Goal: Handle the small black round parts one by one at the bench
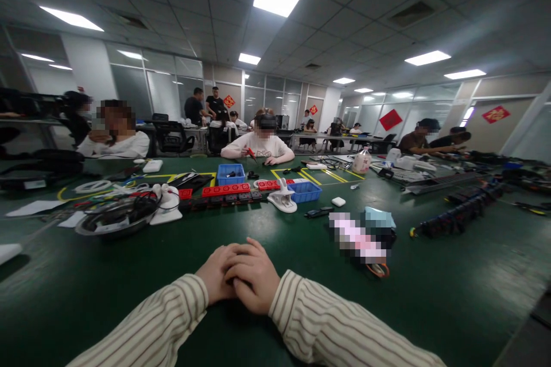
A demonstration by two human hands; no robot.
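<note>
My two hands rest together on the green table (107, 292) just in front of me, both in striped sleeves. My right hand (253, 281) lies over my left hand (217, 275), its fingers curled across the left knuckles. Neither hand holds any object. The left hand's fingers are mostly hidden under the right. The nearest things are a blurred-out pink item (357, 238) to the right and a row of red and black power strips (226, 192) farther back.
Two blue bins (231, 174) (305, 190), a white holder (282, 197), a cable coil (116, 215), a white earbud case (338, 201) and a dark remote (318, 212) lie mid-table. Black strips (456, 212) run along the right. Other people sit across the table and behind.
</note>
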